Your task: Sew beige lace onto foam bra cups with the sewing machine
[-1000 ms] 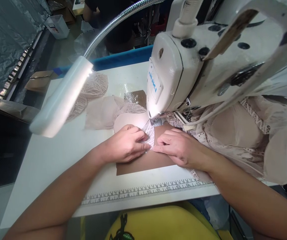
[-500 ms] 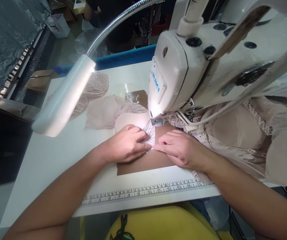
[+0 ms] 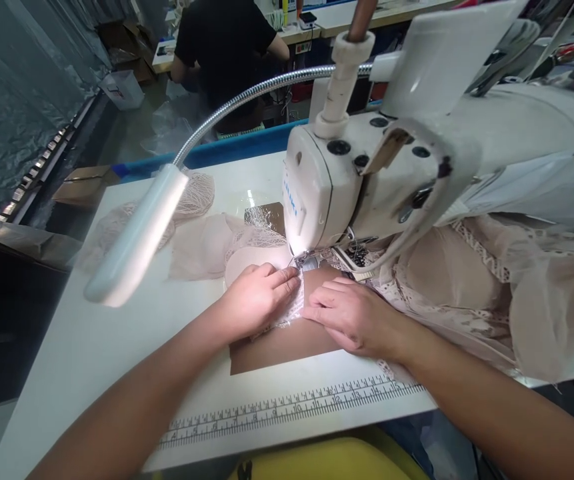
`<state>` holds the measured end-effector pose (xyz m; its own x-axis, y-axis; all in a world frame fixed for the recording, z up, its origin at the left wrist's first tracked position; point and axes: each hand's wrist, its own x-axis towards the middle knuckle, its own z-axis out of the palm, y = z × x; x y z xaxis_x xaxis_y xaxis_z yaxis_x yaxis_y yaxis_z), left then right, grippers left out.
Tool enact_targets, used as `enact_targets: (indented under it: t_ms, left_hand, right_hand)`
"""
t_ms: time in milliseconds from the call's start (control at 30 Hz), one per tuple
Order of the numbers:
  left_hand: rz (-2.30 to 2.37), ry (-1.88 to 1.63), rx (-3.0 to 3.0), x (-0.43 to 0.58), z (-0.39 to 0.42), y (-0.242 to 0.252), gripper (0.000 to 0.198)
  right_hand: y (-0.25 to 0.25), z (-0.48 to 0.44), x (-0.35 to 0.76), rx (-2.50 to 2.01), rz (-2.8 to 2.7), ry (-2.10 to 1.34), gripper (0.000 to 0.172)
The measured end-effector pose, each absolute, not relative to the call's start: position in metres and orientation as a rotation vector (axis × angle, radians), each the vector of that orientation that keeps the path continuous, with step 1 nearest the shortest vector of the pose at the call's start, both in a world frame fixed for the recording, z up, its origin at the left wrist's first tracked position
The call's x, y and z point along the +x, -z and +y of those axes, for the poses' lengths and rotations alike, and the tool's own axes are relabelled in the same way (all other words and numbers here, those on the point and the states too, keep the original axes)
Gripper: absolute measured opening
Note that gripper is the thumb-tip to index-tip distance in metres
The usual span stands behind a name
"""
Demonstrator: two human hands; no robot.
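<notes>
Across the white bench (image 3: 117, 360), pale lace (image 3: 294, 305) sits at the nose of the sewing machine (image 3: 311, 193), left hand (image 3: 254, 300) on it, right hand (image 3: 349, 313) just apart at its edge, seemingly keeping it flat, any pinch hidden.

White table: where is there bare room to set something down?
Widest: the table between lamp, left forearm and its left edge. A narrow strip lies between brown sheet and ruler. It's crowded under the machine, around the left hand and right hand, and right of them, where garments are heaped.
</notes>
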<state>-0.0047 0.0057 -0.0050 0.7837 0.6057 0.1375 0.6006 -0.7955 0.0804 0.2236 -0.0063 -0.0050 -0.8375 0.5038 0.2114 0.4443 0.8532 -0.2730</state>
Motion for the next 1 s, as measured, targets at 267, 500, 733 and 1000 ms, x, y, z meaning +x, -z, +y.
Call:
enact_targets:
  t_ms: [267,500,733,1000]
  left_hand:
    - [1.017,-0.214,2.964,-0.0027,0.0075,0.0036,0.036]
    - [1.041,-0.209,2.929,-0.0008,0.0100,0.0020,0.042]
    - [0.982,-0.220,2.872,-0.0044,0.0129,-0.0014,0.041]
    - [0.941,-0.175,2.857,-0.0093,0.0143,-0.0028,0.038]
  right_hand:
    - [0.0039,-0.0070,0.2222,-0.761,-2.754,-0.335,0.026]
    - [0.0085,-0.0066,0.2210,-0.803,-2.694,-0.288,0.028]
    - [0.0071,-0.0065,0.2203,-0.928,-2.697,-0.199,0.030]
    - [0.0035,-0.0057,0.2146,-1.085,-2.649,-0.056,0.035]
